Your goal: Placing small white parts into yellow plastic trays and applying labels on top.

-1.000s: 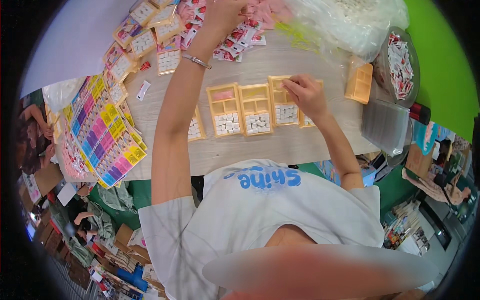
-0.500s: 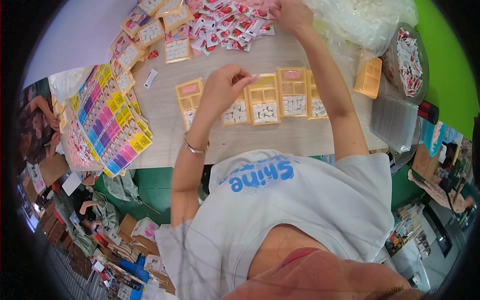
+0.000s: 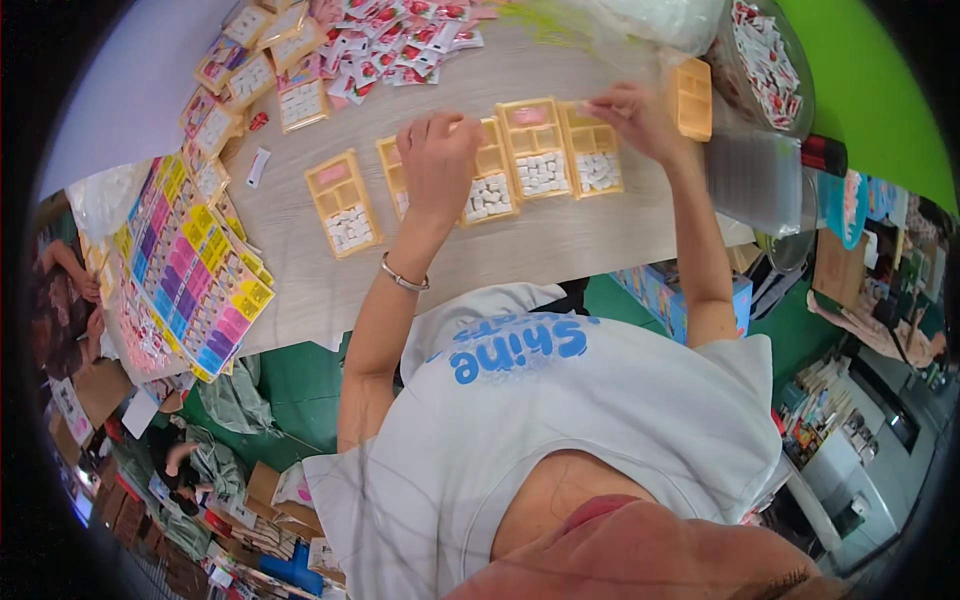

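Note:
A row of yellow plastic compartment trays lies before me, with white pellets in their near sections. Pink pieces show in the upper part of the leftmost tray (image 3: 347,205) and of the fourth tray (image 3: 533,150). My left hand (image 3: 438,165) is over the second and third trays, its fingers curled down and their tips hidden. It covers part of the third tray (image 3: 490,185). At the top of the rightmost tray (image 3: 596,160), my right hand (image 3: 640,118) pinches a small pinkish piece between thumb and finger.
Strawberry-print sachets (image 3: 400,45) are heaped at the far side, beside stacked filled trays (image 3: 250,75). Printed card sheets (image 3: 195,265) lie on the left. To the right are a yellow tray (image 3: 691,98), a tub of sachets (image 3: 765,70) and clear plastic lids (image 3: 755,180).
My right hand has come back from the sachet pile to the rightmost tray. My left hand has shifted rightward along the row and lowered its fingers. The whole view has swung a little.

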{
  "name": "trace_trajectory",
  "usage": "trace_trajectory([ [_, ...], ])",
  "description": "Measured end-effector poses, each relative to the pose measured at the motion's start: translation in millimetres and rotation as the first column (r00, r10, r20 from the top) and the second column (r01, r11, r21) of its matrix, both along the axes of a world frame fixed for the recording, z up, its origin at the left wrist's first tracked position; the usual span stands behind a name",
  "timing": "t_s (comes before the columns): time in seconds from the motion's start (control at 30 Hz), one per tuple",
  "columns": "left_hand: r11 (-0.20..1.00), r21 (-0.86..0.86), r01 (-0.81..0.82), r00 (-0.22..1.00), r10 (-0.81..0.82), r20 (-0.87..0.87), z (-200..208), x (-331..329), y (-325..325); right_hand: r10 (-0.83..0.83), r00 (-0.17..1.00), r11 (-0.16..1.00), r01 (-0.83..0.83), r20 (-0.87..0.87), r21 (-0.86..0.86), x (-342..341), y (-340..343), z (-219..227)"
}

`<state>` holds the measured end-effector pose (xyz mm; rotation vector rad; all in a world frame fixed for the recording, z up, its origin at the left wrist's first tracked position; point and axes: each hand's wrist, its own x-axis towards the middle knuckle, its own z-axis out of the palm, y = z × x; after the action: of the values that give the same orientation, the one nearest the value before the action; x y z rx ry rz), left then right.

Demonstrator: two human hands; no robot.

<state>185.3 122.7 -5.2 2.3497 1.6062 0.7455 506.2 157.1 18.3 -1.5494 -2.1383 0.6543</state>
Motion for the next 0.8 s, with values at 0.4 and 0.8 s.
trace_trajectory([
  [0.4, 0.985, -0.106, 0.135, 0.964, -0.155, -0.215, -1, 4, -33, -0.014, 0.996, 0.958, -0.012, 0.087, 0.286, -13, -29, -2],
  [0.8, 0.982, 0.178, -0.061, 0.99, 0.082, -0.112, 3, -24, 127, 0.215, 0.924, 0.888, -0.32, 0.315, 0.332, -151, 151, -22],
])
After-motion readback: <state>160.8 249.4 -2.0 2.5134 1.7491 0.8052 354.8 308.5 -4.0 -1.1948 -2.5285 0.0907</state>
